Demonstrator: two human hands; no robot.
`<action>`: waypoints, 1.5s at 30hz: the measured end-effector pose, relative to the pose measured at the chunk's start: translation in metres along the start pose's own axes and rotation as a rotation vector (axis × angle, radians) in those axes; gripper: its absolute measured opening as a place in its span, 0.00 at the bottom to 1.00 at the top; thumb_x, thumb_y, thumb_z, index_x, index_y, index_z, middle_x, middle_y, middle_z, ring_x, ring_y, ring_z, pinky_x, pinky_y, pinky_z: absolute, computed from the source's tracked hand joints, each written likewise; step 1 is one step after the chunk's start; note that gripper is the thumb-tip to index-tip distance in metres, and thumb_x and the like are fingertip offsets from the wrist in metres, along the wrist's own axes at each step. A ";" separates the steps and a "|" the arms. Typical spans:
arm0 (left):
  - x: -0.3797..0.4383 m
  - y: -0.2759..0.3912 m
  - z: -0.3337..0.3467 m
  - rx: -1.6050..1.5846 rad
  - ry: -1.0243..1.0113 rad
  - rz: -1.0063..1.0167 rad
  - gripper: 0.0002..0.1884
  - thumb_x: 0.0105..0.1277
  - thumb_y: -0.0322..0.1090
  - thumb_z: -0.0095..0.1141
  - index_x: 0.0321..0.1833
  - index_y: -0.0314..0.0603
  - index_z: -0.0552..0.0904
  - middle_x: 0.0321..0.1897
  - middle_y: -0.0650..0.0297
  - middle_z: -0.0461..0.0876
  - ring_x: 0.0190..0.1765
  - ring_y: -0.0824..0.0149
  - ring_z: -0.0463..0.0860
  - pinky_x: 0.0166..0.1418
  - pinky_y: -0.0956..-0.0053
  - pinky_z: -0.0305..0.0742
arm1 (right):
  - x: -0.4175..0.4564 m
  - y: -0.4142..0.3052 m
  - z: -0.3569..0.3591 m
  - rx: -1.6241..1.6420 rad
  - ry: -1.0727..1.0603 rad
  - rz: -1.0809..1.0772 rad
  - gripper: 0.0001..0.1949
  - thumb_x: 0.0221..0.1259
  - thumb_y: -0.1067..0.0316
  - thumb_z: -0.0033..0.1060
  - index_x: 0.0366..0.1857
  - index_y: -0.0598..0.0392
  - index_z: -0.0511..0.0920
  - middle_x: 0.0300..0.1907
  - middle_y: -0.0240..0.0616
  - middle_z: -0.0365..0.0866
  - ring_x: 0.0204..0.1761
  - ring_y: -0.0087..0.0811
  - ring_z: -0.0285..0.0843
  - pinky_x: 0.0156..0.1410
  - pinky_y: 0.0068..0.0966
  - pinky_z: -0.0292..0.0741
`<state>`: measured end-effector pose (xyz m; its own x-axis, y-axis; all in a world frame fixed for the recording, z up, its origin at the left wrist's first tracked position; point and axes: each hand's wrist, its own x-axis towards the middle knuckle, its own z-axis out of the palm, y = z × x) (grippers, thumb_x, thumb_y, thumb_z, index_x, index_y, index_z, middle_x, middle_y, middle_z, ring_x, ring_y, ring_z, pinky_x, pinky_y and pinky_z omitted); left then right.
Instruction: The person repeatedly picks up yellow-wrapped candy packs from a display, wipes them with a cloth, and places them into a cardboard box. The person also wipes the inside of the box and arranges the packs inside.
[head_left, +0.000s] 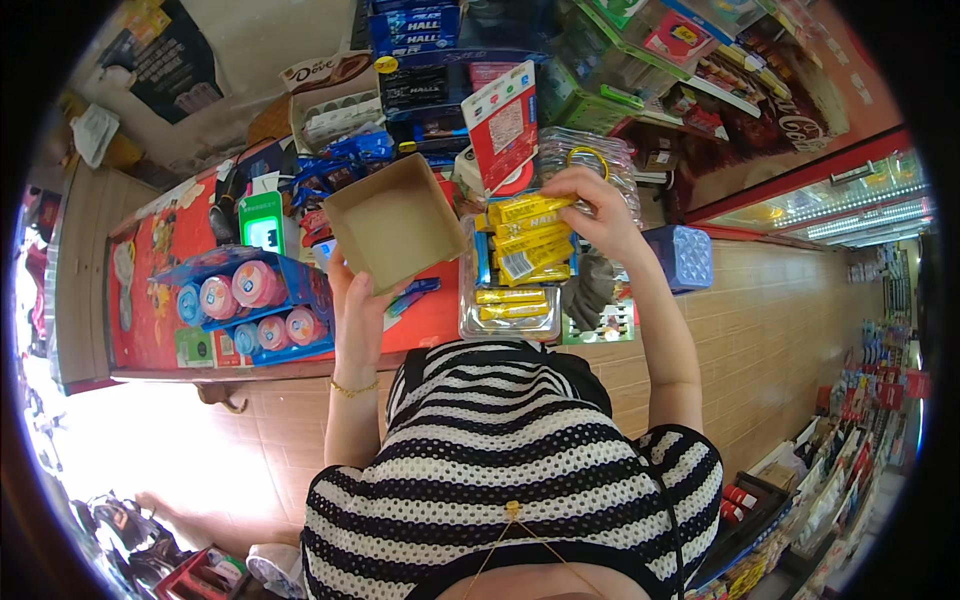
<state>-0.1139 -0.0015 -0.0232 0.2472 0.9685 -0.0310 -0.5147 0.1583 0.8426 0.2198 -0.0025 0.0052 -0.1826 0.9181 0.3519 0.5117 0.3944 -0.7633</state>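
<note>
My left hand (355, 319) grips the near side of a small cardboard box (396, 225), tilted so its bare inside faces me. Over to the right, my right hand (596, 214) pinches the end of a yellow Halls candy stick (529, 206) on top of a pile of similar sticks (525, 251). The pile rests in a clear plastic container (466, 319); part of a blue-edged display box shows beneath it. Two more yellow sticks (512, 304) lie in the container's near end. How many sticks my right fingers hold is unclear.
On the red counter (405, 337), a blue rack of round pink and blue tubs (244, 300) stands left, beside a green payment device (262, 221). A red code sign (501, 127) and Halls display (420, 90) rise behind. A blue stool (679, 259) stands right.
</note>
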 end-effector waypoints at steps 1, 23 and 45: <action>0.001 -0.002 -0.001 -0.002 -0.008 -0.003 0.35 0.67 0.44 0.54 0.72 0.45 0.52 0.66 0.56 0.62 0.66 0.55 0.70 0.61 0.51 0.74 | -0.001 -0.002 0.000 -0.006 -0.023 0.028 0.11 0.53 0.76 0.61 0.42 0.58 0.80 0.48 0.39 0.78 0.52 0.35 0.75 0.57 0.28 0.72; 0.001 -0.009 0.002 0.076 -0.023 -0.025 0.30 0.71 0.42 0.46 0.73 0.45 0.52 0.68 0.56 0.62 0.67 0.54 0.70 0.65 0.51 0.70 | 0.012 -0.043 -0.005 -0.427 -0.265 0.091 0.21 0.45 0.74 0.67 0.45 0.58 0.70 0.43 0.44 0.72 0.49 0.47 0.73 0.53 0.36 0.73; -0.011 -0.003 0.014 0.064 -0.060 -0.103 0.33 0.70 0.39 0.47 0.74 0.45 0.49 0.70 0.54 0.60 0.70 0.53 0.66 0.67 0.50 0.68 | 0.025 -0.100 -0.039 -0.161 -0.200 0.186 0.20 0.50 0.76 0.65 0.49 0.59 0.70 0.44 0.43 0.76 0.48 0.39 0.76 0.54 0.28 0.72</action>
<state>-0.1041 -0.0149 -0.0178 0.3457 0.9341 -0.0888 -0.4313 0.2423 0.8691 0.1967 -0.0210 0.1115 -0.2268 0.9699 0.0889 0.6752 0.2224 -0.7033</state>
